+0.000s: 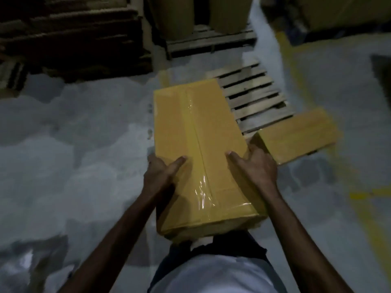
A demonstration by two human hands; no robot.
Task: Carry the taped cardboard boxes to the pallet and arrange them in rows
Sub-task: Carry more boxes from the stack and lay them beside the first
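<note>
Carried box [198, 144], centre of frame, held above the floor just short of the pallet [254, 98] at upper right. Your 2 hands clasp only its near half, so the far end may dip and slide free. A hasty set-down could also knock the 1 placed box [300, 134] on the pallet's lower-right corner. Left hand [163, 174] and right hand [256, 166] each grasp a long side, thumb flat on top, fingers curled under, hidden.

I count two taped boxes: held box [196, 134], right box [296, 134]. Two hands: left hand [160, 174], right hand [258, 166]. Two pallets: near pallet [254, 98], far pallet [211, 42].
</note>
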